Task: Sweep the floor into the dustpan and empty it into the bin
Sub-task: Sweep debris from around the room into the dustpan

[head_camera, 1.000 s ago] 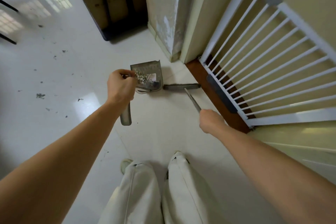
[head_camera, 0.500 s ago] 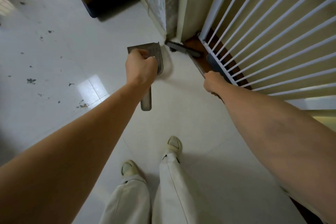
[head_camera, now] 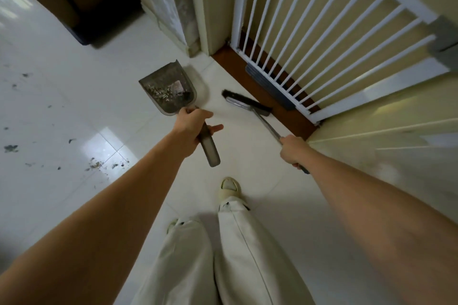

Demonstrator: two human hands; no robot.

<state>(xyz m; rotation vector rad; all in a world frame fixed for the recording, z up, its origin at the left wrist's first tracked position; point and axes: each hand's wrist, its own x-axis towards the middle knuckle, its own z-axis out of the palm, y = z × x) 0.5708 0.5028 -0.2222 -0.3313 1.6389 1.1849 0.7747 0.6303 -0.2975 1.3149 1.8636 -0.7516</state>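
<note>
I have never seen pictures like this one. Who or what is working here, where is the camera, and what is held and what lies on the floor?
No machine works here: a person does, with two bare hands. The one camera sits on the person's head and looks forward and down, so you see both arms, the trousers and the shoes from above. The left hand grips the handle of a grey dustpan, which already holds some dirt. The right hand grips the handle of a brush, whose head is low by the brown threshold of a white gate. On the floor, to the left, scraps of dirt still lie scattered. No bin is in view.
</note>
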